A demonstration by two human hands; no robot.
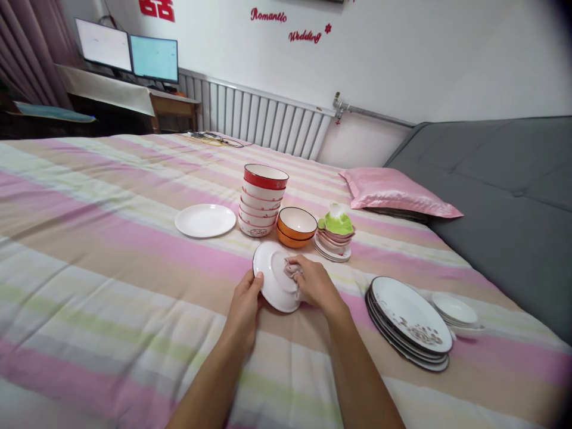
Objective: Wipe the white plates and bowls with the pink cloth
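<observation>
My left hand grips the left edge of a white plate, its thumb on the near face. The plate is tilted up above the bed, its raised foot ring facing me. My right hand is closed on a crumpled pale cloth pressed against the plate. Just beyond stand a tall stack of white and red bowls and two orange bowls. To their right, small dishes with a green leaf-shaped one on top are piled up.
A white oval plate lies at the left on the striped bedspread. Stacked dark-rimmed plates and small white dishes sit at the right. Farther back are a pink pillow and a grey headboard.
</observation>
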